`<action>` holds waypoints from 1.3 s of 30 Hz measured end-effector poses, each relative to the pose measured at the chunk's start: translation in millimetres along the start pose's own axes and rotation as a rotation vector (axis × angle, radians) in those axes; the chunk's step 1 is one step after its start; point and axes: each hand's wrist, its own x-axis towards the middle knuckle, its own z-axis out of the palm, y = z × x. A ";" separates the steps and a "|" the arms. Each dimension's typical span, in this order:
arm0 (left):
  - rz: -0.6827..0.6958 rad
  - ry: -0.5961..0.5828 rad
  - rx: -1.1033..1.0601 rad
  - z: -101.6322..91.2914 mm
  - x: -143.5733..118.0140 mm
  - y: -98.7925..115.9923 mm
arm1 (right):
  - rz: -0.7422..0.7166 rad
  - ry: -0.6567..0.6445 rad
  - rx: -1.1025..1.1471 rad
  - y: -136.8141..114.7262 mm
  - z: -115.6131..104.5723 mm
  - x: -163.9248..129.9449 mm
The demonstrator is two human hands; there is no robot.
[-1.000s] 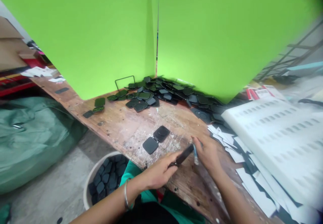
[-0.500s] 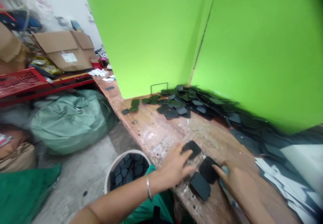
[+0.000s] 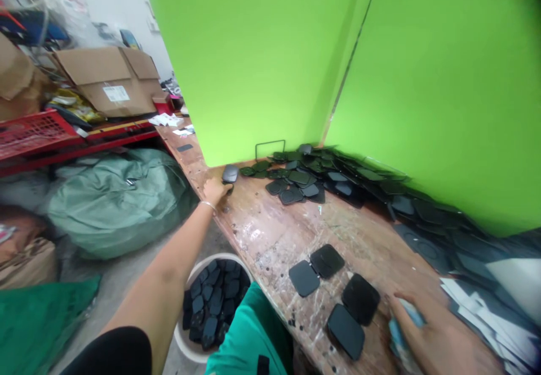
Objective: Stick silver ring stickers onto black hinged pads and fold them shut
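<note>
Tile (image 3: pixel 230 173): at bench (image 3: pixel 270 234) edge, pinched in your outstretched left hand (image 3: pixel 216 189). Right hand (image 3: pixel 426 335) curled round blue tool (image 3: pixel 401 330). Risk: loose fingertip grip, tile may drop beside bucket (image 3: pixel 186 338).

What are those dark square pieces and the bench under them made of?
The dark square pieces look like black plastic or rubber, judging by their smooth matte faces and rounded corners; which one is unclear. The bench looks like bare wood, with visible brown grain, worn and blotched with pale residue.
</note>
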 end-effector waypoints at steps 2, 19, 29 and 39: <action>-0.003 -0.063 -0.128 -1.4 -3.8 -3.5 | 0.020 0.025 0.015 0.8 1.2 -2.0; 0.067 -1.203 -0.931 33.0 -243.0 76.2 | -0.315 0.362 0.418 -47.9 -18.5 -19.4; 0.141 -1.377 -0.830 42.9 -311.4 111.7 | -0.801 0.290 0.009 -21.7 -24.5 -45.2; -0.093 -1.641 -0.560 82.0 -375.1 95.4 | -0.642 0.109 -0.084 44.5 -19.7 -121.6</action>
